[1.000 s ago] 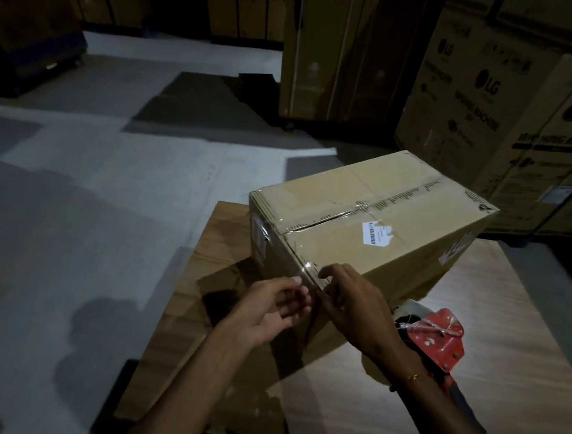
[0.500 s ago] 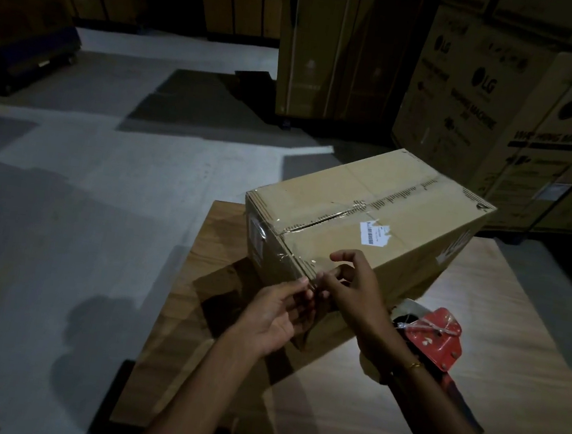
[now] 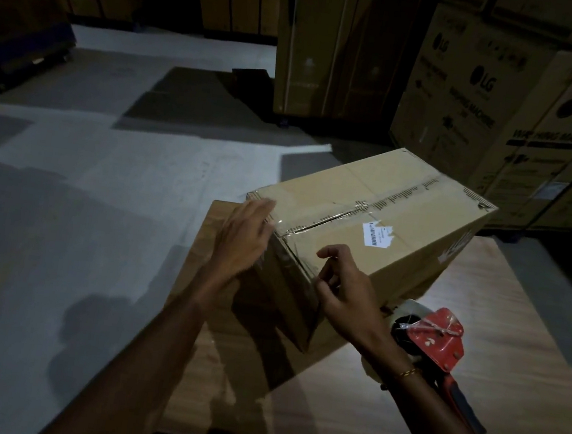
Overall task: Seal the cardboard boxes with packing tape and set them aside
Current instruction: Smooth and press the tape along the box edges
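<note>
Right hand [image 3: 347,296] partly hides the tape dispenser [image 3: 437,338] beside the box [image 3: 401,238]

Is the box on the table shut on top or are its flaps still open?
Shut: the cardboard box has flat top flaps, with clear tape along their seam.

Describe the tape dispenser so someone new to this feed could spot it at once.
Start at the wooden table in the lower right, where the cardboard box sits. Just right of the box's near corner, behind the right hand, lies the tape dispenser. It is the only red thing in view, with a dark handle and a tape roll, unlike the brown cartons around it.
</note>
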{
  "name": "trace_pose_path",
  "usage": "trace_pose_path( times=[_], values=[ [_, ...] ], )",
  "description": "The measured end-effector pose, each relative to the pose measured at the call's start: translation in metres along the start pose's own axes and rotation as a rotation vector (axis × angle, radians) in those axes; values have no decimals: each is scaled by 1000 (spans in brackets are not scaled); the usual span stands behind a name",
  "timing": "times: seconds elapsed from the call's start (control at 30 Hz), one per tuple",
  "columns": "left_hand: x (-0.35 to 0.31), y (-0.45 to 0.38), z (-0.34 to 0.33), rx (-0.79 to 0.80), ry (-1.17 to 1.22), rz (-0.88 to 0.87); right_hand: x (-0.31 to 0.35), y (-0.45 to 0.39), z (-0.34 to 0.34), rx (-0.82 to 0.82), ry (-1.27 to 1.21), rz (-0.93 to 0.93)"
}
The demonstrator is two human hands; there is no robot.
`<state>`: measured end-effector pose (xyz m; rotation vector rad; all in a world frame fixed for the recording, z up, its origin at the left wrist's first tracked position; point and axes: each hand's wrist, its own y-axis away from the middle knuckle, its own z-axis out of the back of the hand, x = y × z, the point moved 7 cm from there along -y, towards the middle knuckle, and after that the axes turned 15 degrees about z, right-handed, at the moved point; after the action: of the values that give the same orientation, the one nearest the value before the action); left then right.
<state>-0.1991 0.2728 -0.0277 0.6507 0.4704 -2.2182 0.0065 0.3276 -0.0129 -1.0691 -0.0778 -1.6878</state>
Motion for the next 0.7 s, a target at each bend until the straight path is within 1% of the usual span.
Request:
trace_pose_path(
  times=[0.07,0.13,0.3,0.47,0.5,0.57,0.63,0.7],
  values=[
    [4,-22,-20,196,-240,-28,8,-5,-1,14,41,60],
    [14,-30,-31,307,-339,6,14,-9,0,19,97,115],
    [21,-34,-36,311,-379,22,25,-12,-3,31,134,207],
    [24,-37,-34,340,-372,24,58,-19,-30,54,58,312],
    [26,-37,-34,354,-358,26,64,-22,-31,38,31,308],
    [29,-39,-34,378,-327,30,64,-28,-20,-51,-64,238],
    [30,-42,-34,399,-281,54,52,-24,-2,-169,-223,94],
    [30,-45,-35,389,-290,66,33,-12,11,-272,-355,-75]
  ],
)
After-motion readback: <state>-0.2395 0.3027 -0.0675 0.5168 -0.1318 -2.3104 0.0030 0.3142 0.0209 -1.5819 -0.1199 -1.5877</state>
